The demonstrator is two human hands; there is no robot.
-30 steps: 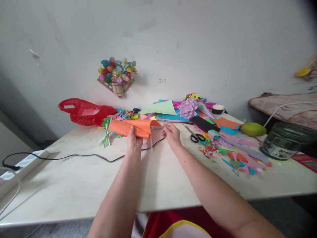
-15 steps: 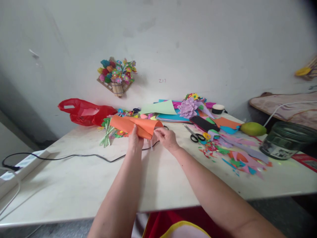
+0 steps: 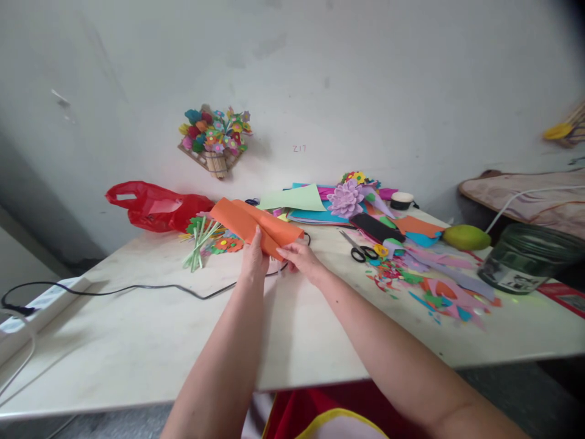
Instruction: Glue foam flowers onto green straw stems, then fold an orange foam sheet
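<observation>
An orange craft sheet [image 3: 247, 221], curled over on itself, is held up above the table by both hands. My left hand [image 3: 256, 256] is closed on its lower edge, thumb on the near face. My right hand [image 3: 301, 257] pinches the lower right corner, thumb and forefinger pressed together. Behind and left of the sheet lie green paper stems [image 3: 198, 244] and small foam flowers [image 3: 226, 244], partly hidden by it. A black cable [image 3: 205, 297] runs across the table beneath my hands.
Scissors [image 3: 359, 247], a black phone-like slab [image 3: 377, 228] and coloured scraps [image 3: 448, 292] lie to the right. Further right are a green fruit [image 3: 467, 237] and a glass jar [image 3: 521, 262]. A red plastic bag [image 3: 159, 207] sits back left; a power strip [image 3: 46, 305] is at the left edge.
The orange sheet has tilted, its left end rising and its right end folding closer to the rest. My right hand has shifted slightly down and left along the sheet's lower edge.
</observation>
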